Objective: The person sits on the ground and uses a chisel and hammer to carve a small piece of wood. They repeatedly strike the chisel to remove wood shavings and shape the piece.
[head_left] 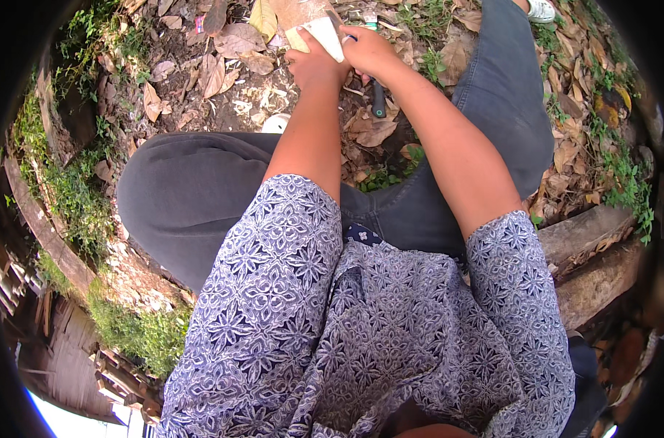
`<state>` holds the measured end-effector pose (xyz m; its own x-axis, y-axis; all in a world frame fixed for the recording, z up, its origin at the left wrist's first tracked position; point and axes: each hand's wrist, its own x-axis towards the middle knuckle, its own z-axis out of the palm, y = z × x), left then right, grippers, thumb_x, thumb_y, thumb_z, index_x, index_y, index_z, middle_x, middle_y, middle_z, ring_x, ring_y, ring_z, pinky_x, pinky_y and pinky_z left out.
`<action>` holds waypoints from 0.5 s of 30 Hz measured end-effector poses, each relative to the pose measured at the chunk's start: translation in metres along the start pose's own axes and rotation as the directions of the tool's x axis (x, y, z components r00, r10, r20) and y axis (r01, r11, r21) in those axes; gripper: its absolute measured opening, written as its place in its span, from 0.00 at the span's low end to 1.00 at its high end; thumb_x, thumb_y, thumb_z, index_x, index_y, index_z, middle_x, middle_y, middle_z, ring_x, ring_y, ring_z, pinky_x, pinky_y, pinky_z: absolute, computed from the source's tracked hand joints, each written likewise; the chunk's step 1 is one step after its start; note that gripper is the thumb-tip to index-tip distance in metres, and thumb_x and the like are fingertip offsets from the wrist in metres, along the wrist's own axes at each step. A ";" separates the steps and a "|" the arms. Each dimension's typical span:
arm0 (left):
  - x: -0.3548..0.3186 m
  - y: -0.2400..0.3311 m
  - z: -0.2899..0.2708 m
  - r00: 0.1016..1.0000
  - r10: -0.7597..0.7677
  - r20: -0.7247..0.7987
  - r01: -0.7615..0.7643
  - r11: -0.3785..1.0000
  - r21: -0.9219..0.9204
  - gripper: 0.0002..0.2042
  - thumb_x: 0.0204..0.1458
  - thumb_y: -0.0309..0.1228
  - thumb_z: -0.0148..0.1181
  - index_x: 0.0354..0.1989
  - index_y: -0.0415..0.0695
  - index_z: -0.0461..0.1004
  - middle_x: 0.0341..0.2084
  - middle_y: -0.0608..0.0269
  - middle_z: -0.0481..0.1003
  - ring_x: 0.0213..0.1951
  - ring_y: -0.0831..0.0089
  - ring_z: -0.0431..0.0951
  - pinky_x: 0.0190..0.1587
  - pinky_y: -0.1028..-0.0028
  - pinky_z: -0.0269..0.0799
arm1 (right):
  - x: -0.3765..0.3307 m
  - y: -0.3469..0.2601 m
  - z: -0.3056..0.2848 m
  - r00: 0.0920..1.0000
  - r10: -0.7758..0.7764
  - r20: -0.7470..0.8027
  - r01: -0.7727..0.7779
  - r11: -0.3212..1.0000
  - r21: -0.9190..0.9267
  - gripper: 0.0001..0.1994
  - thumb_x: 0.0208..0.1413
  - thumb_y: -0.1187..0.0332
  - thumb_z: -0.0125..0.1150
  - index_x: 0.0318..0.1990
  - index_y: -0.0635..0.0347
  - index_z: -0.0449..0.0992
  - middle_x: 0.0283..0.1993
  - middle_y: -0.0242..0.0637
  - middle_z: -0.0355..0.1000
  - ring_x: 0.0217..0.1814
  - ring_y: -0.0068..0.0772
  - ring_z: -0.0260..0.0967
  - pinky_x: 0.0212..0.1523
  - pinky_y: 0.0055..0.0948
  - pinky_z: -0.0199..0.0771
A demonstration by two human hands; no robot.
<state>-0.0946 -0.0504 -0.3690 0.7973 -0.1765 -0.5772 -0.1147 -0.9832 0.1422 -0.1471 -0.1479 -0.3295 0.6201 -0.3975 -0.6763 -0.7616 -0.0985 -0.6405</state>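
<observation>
A pale, freshly cut piece of wood (323, 36) with a pointed near end lies between my hands at the top of the view. My left hand (319, 64) grips it from the near left, fingers closed around its edge. My right hand (370, 52) is closed at its right side, the index finger reaching toward the wood. From under this hand a dark handle with a greenish end (378, 101) sticks out toward me; the working end of that tool is hidden. A brown flat surface (303, 10) shows just beyond the wood.
Light shavings (255, 106) and dry leaves (215, 77) cover the soil. A white round object (276, 123) sits partly behind my bent left leg (193, 182). A small green-and-white item (371, 22) lies beyond my right hand. My right leg (504, 87) stretches forward; timber (595, 241) lies at right.
</observation>
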 end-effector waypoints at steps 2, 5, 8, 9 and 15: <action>0.005 0.003 -0.005 0.999 0.017 0.044 -0.020 0.998 0.064 0.66 0.43 0.57 0.74 0.79 0.52 0.25 0.61 0.35 0.55 0.55 0.45 0.73 0.52 0.57 0.78 | 0.017 -0.008 0.011 0.998 0.056 -0.037 -0.050 0.989 0.140 0.26 0.66 0.65 0.49 0.72 0.49 0.66 0.24 0.32 0.70 0.18 0.23 0.63 0.18 0.28 0.67; 0.005 -0.013 0.006 0.999 0.033 0.029 -0.036 0.995 0.094 0.65 0.43 0.64 0.70 0.80 0.54 0.30 0.63 0.34 0.54 0.53 0.47 0.74 0.47 0.59 0.81 | 0.006 0.002 0.005 0.999 -0.015 -0.032 0.020 0.989 0.147 0.26 0.67 0.65 0.48 0.72 0.50 0.66 0.24 0.32 0.70 0.17 0.23 0.63 0.18 0.28 0.67; 0.009 -0.012 0.008 0.999 0.048 -0.019 -0.047 0.997 0.055 0.64 0.42 0.65 0.68 0.80 0.55 0.29 0.63 0.35 0.55 0.53 0.47 0.74 0.45 0.59 0.81 | -0.019 0.006 -0.014 0.999 -0.034 0.010 0.034 0.999 0.040 0.25 0.69 0.62 0.47 0.73 0.45 0.66 0.22 0.29 0.68 0.17 0.22 0.65 0.18 0.27 0.68; 0.009 -0.011 0.008 0.999 0.043 -0.024 -0.041 0.997 0.068 0.65 0.42 0.66 0.68 0.80 0.55 0.29 0.64 0.35 0.54 0.53 0.47 0.74 0.45 0.59 0.81 | -0.026 0.005 -0.019 0.999 -0.047 0.023 0.047 0.999 -0.004 0.25 0.69 0.62 0.47 0.73 0.44 0.66 0.22 0.29 0.68 0.17 0.22 0.65 0.18 0.27 0.68; 0.014 -0.011 0.007 0.999 0.032 0.015 -0.032 0.999 0.039 0.65 0.42 0.66 0.69 0.80 0.55 0.29 0.66 0.33 0.52 0.55 0.45 0.73 0.47 0.59 0.81 | -0.035 -0.013 -0.022 0.994 -0.041 0.100 0.056 0.987 -0.149 0.25 0.68 0.62 0.47 0.72 0.43 0.67 0.19 0.28 0.66 0.17 0.23 0.66 0.19 0.29 0.72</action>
<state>-0.0863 -0.0426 -0.3839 0.7842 -0.2082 -0.5845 -0.1636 -0.9781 0.1289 -0.1629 -0.1529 -0.2897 0.6668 -0.2998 -0.6823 -0.7452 -0.2553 -0.6161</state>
